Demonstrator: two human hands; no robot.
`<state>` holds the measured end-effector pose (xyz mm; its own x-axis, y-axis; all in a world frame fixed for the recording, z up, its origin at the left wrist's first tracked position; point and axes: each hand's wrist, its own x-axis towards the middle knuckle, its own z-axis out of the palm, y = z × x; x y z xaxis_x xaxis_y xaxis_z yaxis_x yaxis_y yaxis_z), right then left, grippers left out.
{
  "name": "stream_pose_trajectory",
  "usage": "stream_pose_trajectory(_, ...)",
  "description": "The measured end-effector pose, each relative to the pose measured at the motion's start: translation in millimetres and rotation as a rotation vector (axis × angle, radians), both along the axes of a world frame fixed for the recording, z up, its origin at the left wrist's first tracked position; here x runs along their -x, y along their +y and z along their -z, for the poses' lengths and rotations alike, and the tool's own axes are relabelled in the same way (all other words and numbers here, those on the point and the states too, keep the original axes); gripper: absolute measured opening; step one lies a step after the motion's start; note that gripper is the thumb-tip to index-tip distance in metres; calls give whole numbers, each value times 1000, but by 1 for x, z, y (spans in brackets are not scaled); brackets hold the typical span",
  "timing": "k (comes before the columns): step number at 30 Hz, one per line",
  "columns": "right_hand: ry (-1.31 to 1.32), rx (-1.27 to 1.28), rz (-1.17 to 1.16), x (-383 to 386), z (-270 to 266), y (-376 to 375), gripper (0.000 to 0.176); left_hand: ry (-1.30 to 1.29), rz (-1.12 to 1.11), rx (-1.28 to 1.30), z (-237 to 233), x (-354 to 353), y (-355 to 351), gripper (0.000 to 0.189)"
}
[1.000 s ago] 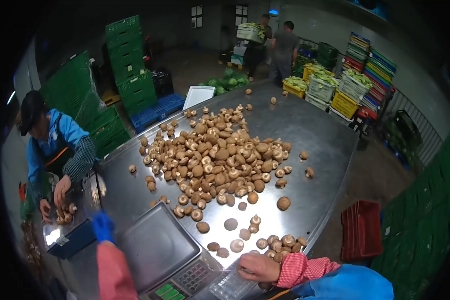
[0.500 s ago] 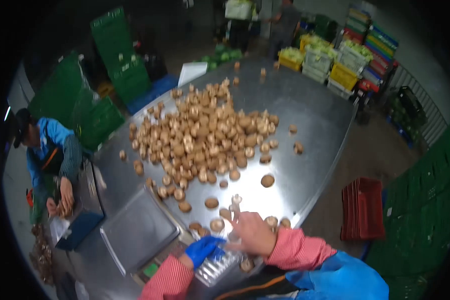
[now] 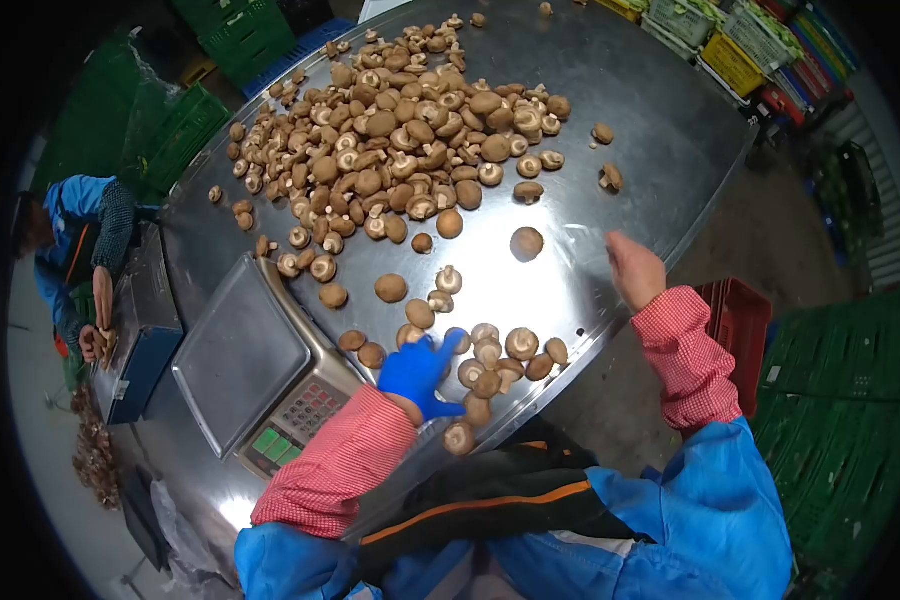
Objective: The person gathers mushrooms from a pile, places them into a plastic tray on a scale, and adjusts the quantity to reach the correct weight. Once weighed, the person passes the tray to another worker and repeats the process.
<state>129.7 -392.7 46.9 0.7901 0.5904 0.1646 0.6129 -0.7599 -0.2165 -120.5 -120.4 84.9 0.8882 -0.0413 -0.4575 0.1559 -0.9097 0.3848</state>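
Note:
My left hand [image 3: 420, 377], in a blue glove, rests low over the table with thumb and forefinger spread beside a small group of mushrooms [image 3: 486, 352]; nothing shows in its grasp. Bare, my right hand [image 3: 634, 270] is raised near the table's right edge, its fingers extended and no object in it. Beyond both hands lies a large heap of brown mushrooms [image 3: 381, 124] on the metal table [image 3: 630, 75]. A few loose ones, such as a round cap [image 3: 527, 244], lie between heap and hands.
Left of my left hand stands a scale [image 3: 247, 355] with a green display. A co-worker [image 3: 82, 215] in blue handles something at a box [image 3: 147, 368]. Red crates [image 3: 745, 325] and green crates [image 3: 840, 400] stand right of the table; vegetable crates [image 3: 734, 62] are at the upper right.
The view has tipped downward. My hands have parted, the right moving out to the right; the clear tray that was under them is out of sight, and mushrooms lie beside my left hand.

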Motion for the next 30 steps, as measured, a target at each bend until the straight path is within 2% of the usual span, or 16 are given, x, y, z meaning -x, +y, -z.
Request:
stream_pose_trajectory(1,32,1,-60,2,1,2,18,71,32,2,-2,-4,-12,100)
stream_pose_trajectory(4,109,38,-220,26,2,19,20,-26,36,-123,28,17,-45,100)
stream_pose_trajectory(8,247,15,-209,58,50,33,21,-142,-104,-172,49,22,-54,100)
stream_pose_trajectory(10,251,-16,-257,76,62,46,18,-418,-138,-202,80,14,-57,102)
stream_pose_trajectory(11,278,-134,-279,82,64,52,19,-292,-193,-129,71,13,-55,103)
stream_pose_trajectory(12,413,-135,-224,87,49,62,21,-310,-215,-92,65,6,-53,109)
stream_pose_trajectory(14,612,-207,-171,99,40,75,23,-206,-458,298,46,-14,-44,111)
stream_pose_trajectory(16,713,-311,-141,109,68,87,24,-239,-410,146,51,-14,-36,113)
stream_pose_trajectory(18,787,-416,-95,113,81,98,25,-375,-406,157,58,-19,-30,101)
stream_pose_trajectory(21,892,-613,-64,115,79,112,28,-432,-436,191,69,-14,-22,96)
stream_pose_trajectory(22,875,-723,-59,117,95,119,32,-425,-457,208,74,-15,-20,96)
stream_pose_trajectory(24,1049,-789,43,115,98,128,31,-392,-504,262,62,-21,-25,90)
stream_pose_trajectory(27,1182,-902,117,108,103,132,32,-554,-406,120,91,-21,-28,83)
stream_pose_trajectory(28,1137,-954,97,106,105,132,32,-594,-370,136,87,-24,-32,76)
stream_pose_trajectory(30,1077,-998,110,104,109,129,33,-539,-444,357,75,-29,-33,80)
